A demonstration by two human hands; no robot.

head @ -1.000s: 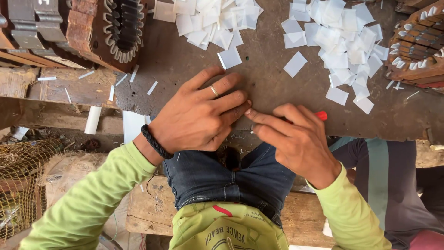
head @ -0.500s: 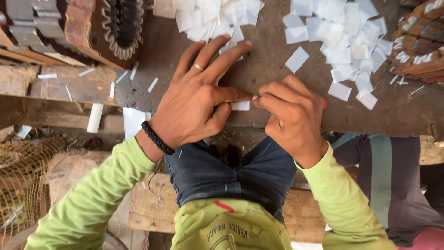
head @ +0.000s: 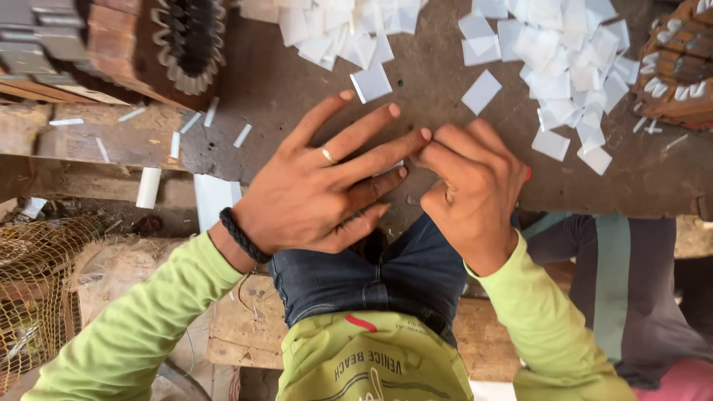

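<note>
Hands meet mid-frame on the dark worn bench (head: 297,82). Left hand (head: 319,189) lies flat, fingers spread; right hand (head: 475,186) is curled shut, its grip hidden. Thin white paper squares (head: 549,52) lie heaped at upper right.

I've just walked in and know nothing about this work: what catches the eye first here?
Two hands meet at the middle of a dark worktable: the left hand, with a ring, lies flat, fingertips against the curled right hand. Behind them, heaps of small white paper squares cover the table's far side.
</note>
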